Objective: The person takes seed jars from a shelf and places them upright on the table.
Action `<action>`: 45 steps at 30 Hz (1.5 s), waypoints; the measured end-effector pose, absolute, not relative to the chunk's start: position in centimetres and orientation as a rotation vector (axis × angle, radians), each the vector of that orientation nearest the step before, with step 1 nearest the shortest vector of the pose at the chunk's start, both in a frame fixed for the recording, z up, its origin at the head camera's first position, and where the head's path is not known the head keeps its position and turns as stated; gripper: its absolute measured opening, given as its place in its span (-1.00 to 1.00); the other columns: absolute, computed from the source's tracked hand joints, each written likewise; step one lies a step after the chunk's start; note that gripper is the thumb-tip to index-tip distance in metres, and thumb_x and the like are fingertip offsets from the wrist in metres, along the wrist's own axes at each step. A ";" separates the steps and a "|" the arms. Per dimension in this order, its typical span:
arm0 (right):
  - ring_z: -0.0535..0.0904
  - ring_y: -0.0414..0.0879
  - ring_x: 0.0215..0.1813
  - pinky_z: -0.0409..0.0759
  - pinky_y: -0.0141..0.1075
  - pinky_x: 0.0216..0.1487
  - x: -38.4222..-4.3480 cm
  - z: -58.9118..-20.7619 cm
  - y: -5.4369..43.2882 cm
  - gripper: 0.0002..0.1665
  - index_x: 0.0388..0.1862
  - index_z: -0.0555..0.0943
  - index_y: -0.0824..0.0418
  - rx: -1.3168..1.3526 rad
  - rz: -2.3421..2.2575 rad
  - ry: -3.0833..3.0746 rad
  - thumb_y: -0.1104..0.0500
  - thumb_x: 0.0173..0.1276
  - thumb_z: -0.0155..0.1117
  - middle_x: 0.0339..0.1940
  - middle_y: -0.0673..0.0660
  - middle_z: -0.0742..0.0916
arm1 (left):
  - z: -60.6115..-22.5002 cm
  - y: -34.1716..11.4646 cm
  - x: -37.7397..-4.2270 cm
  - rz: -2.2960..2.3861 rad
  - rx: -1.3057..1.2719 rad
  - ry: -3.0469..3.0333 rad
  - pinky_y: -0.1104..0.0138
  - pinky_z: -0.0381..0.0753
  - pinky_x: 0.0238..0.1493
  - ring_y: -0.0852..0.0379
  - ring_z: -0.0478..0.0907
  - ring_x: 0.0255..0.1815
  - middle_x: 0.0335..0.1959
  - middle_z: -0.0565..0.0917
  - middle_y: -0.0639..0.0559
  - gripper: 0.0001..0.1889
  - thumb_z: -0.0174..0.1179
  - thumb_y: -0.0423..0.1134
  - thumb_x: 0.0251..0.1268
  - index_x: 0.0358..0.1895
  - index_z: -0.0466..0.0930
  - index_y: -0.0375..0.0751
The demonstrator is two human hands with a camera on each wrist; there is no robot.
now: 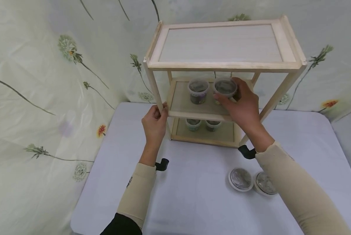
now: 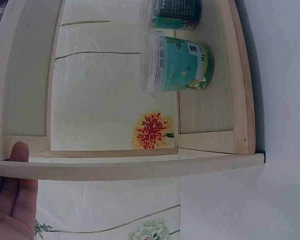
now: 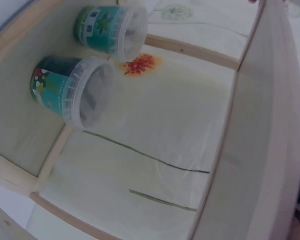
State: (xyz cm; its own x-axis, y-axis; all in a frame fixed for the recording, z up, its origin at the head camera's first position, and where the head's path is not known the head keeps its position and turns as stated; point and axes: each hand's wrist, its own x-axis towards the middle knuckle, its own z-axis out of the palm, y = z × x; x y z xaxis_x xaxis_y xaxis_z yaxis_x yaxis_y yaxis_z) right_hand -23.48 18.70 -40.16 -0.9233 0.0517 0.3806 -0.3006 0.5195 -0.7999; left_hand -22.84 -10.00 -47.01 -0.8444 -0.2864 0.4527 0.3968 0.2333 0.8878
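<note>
On the middle shelf [image 1: 178, 105], or just above it, a cup [image 1: 224, 87] is held roughly upright by the right hand [image 1: 247, 106], its side spanned between thumb and fingers; whether its base is set down cannot be told. Just beside it, a second cup [image 1: 198, 92] is seen standing. And at the near left corner, the post [image 1: 153, 81] is gripped by the left hand [image 1: 155, 122]! Light, smooth, fairly stiff plastic is to be expected here, easily slipped if pinched carelessly; it is best grasped, one judges, just under the rim, with gentle pressure.
</note>
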 end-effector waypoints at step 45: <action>0.63 0.14 0.28 0.48 -0.58 0.21 -14.2 -36.8 19.5 -0.06 0.55 0.38 0.15 0.390 1.372 -2.509 0.16 0.26 0.64 0.26 0.22 0.67 | -46.9 -10.0 -22.8 -1.657 -0.092 -2.005 0.33 0.75 -0.14 0.17 0.79 -0.10 -0.11 0.84 0.00 -0.85 0.30 -0.30 0.47 -0.07 0.77 -0.31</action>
State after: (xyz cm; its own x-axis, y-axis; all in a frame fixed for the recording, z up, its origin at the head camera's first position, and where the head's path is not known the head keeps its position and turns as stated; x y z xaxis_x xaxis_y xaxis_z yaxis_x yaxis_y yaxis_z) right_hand -14.18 19.55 -36.77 -0.9316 -0.1111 0.3462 -0.3514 0.5197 -0.7787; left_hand -22.78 -10.01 -46.90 -0.8563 -0.2758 0.4367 0.3770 0.2444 0.8934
